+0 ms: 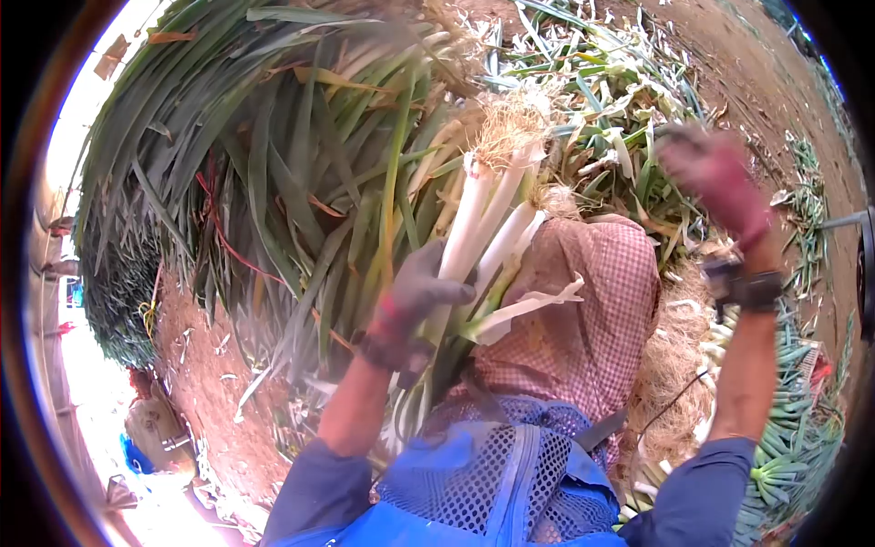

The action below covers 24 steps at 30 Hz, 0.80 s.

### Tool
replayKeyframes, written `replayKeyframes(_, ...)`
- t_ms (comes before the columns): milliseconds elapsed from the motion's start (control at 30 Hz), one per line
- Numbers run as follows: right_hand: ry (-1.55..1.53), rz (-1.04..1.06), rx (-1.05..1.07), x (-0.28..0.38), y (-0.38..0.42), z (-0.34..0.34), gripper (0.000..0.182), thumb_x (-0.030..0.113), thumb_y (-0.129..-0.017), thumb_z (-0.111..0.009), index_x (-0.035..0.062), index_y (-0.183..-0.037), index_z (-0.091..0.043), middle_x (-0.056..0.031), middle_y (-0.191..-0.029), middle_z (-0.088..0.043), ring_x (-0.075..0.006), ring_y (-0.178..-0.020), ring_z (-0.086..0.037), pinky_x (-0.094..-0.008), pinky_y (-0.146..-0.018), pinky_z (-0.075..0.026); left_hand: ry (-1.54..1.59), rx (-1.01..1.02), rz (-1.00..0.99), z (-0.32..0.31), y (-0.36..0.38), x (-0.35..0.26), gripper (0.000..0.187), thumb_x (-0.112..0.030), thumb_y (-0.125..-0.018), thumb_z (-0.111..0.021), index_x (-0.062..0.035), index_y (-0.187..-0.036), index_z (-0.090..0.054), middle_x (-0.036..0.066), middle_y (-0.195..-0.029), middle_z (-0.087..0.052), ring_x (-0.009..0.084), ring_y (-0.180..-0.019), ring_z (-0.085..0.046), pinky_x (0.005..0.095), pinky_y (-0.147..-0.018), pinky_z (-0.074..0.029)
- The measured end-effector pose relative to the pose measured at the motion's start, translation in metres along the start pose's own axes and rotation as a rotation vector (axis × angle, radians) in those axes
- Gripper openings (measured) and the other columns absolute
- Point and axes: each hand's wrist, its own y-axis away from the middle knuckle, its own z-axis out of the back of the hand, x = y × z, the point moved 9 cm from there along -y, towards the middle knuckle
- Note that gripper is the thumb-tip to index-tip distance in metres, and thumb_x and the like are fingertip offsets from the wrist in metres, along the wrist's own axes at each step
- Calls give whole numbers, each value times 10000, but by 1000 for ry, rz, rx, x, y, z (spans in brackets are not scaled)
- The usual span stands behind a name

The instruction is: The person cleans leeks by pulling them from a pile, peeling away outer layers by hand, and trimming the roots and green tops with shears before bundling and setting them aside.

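Observation:
My left hand [424, 296], in a dark glove, is closed round several leeks [492, 214]. Their white shanks and hairy roots point up and away from me, above my knee in checked cloth. A pale, loose leaf peels off sideways from this bunch. My right hand [715, 178], in a reddish glove, is lifted over the ground at the right, well apart from the leeks. Motion smears its fingers, so their pose and anything in them cannot be made out. To the left of the held bunch lies a big pile of long-leaved leeks [301, 155].
Cut leaves and trimmings [620, 118] litter the soil ahead. Beside my right forearm lie a mat of pale roots [679, 365] and rows of leeks [779, 447]. A red string [214, 205] crosses the big pile. Another person [159, 428] is at the lower left.

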Motion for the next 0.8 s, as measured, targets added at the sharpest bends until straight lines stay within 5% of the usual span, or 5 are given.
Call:
replayKeyframes(133, -444, -230, 241, 65, -6, -161, 923, 661, -904, -706, -93, -1408, -535, -253, -1248, -698, -335, -1081, -694, -423, -944, -559, -2, -7, -14, -2, 4, -6, 708, -151, -606, -833, 20, -1259, -617, 72, -1059, -688, 181, -978, -652, 320, -911, -520)
replayKeyframes(267, -1055, -284, 94, 93, -22, -181, 409, 307, -944, -743, -62, -1119, -713, -121, -867, -755, -201, -714, -700, -354, -646, -560, 83, -2, -49, -11, 13, -14, 793, -158, -618, -860, 22, -1332, -569, 71, -1110, -676, 182, -1027, -645, 336, -956, -516)
replayKeyframes(400, -998, -308, 109, 99, -18, -185, 284, 229, -955, -707, -38, -1047, -737, -107, -786, -734, -159, -658, -671, -321, -608, -539, 61, -12, -101, 0, 6, -5, 859, -183, -621, -875, 21, -1380, -528, 71, -1123, -675, 184, -1014, -651, 347, -944, -524)
replayKeyframes(667, -354, 129, 403, 198, 53, -196, 345, 378, -949, -685, 37, -976, -736, -187, -832, -745, -338, -790, -753, -464, -722, -583, 14, -87, -118, 25, 3, -16, 812, -166, -591, -781, 14, -1359, -586, 111, -1100, -704, 218, -980, -682, 352, -892, -551)
replayKeyframes(800, -244, 238, 366, 158, 51, -163, 67, 148, -881, -664, 119, -844, -711, -96, -673, -666, -291, -610, -673, -418, -594, -545, 11, -84, -113, 35, 11, -19, 817, -200, -587, -785, 33, -1344, -587, 126, -1079, -707, 235, -981, -685, 356, -899, -550)
